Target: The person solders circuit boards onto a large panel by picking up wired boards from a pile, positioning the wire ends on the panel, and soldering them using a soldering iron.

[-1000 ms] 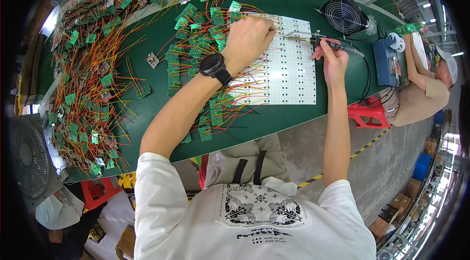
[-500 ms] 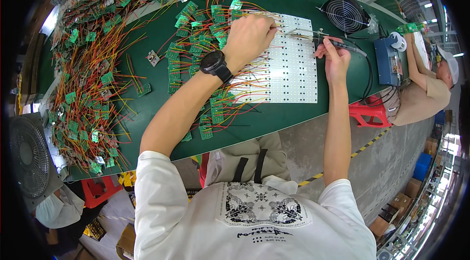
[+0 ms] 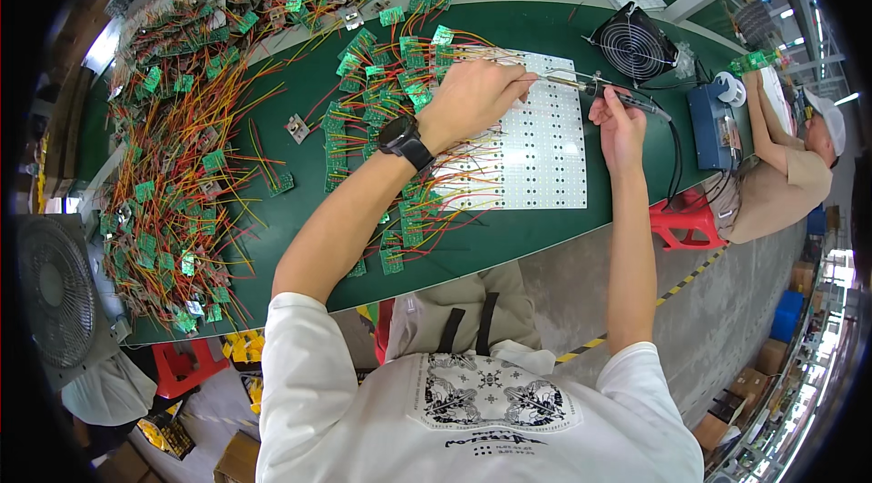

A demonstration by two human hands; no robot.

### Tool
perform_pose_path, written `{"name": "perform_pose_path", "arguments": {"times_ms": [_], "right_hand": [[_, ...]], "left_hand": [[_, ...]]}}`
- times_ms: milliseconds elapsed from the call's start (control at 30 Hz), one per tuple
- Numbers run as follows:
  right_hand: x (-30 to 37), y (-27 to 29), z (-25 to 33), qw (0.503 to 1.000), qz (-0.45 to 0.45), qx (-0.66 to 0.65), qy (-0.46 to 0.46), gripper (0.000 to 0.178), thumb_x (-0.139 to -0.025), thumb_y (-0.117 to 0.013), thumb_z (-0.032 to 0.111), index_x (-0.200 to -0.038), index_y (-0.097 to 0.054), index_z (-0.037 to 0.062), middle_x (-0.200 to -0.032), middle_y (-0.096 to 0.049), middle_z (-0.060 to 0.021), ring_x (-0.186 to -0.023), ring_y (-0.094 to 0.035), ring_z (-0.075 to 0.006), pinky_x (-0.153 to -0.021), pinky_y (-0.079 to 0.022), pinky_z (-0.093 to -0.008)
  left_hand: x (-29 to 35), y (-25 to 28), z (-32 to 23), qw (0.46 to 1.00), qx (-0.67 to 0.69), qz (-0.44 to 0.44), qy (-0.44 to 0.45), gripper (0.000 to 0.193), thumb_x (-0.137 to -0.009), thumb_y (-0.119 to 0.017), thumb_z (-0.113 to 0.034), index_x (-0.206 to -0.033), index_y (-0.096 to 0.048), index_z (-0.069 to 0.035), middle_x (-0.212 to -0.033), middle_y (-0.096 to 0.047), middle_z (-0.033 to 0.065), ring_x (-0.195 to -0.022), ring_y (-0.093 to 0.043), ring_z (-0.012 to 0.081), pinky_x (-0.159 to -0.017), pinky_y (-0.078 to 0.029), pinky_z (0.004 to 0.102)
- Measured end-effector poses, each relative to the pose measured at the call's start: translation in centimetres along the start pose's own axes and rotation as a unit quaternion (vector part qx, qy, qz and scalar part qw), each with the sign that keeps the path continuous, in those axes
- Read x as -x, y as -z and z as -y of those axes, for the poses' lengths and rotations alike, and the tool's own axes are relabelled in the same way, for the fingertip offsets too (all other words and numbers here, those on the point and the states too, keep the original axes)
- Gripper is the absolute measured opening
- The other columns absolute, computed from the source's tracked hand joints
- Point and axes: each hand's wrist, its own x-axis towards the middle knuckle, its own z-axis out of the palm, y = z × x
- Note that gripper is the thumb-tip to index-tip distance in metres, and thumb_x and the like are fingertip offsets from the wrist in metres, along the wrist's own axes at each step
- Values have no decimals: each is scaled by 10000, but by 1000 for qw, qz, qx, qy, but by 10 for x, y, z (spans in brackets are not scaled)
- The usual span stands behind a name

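Note:
My left hand rests over the top edge of a white LED panel on the green table, fingers pinched on a thin solder wire that reaches toward the iron's tip. My right hand grips a soldering iron whose tip points left at the panel's upper edge. Small green circuit boards with red and yellow wires fan out along the panel's left side, under my left forearm. A black watch sits on my left wrist.
A large heap of wired green boards covers the table's left. A small black fan and a blue soldering station stand at right. Another person sits at far right. A red stool and a grey floor fan stand below.
Both hands stay at the panel's top edge; the left hand and the iron have shifted only slightly.

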Motion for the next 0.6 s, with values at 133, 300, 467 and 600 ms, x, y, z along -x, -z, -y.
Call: {"name": "perform_pose_path", "arguments": {"times_ms": [133, 300, 467, 600], "right_hand": [[1, 2, 0, 999, 28, 22, -26, 183, -926, -662, 123, -1044, -628, -12, -796, -671, -88, -649, -612, -150, -602, -443, -256], [2, 2, 2, 999, 27, 34, -33, 196, -926, -664, 127, -1053, -627, -18, -802, -674, -85, -660, -616, -145, -606, -447, -256], [4, 2, 1, 998, 35, 38, -34, 200, -920, -669, 124, -1052, -626, -21, -797, -673, -93, -651, -623, -148, -594, -448, -254], [7, 1, -3, 998, 15, 50, 18, 201, -909, -674, 106, -1043, -623, -34, -785, -671, -101, -619, -623, -153, -574, -448, -251]], "left_hand": [[-3, 7, -8, 990, -1, 118, 81, 278, -977, -506, -251, -875, -645, -33, -901, -673, 147, -807, -639, 355, -718, -496, 451], [0, -1, -2, 999, -21, 32, 13, 243, -955, -546, -229, -878, -636, -16, -879, -650, 156, -795, -629, 359, -720, -492, 455], [1, -2, -2, 997, -69, 38, -1, 202, -913, -608, -214, -877, -641, -19, -873, -632, 147, -789, -627, 355, -702, -498, 449], [3, -5, 0, 992, -109, 56, -21, 189, -898, -626, -211, -876, -649, -25, -861, -633, 130, -791, -634, 338, -670, -506, 440]]}}
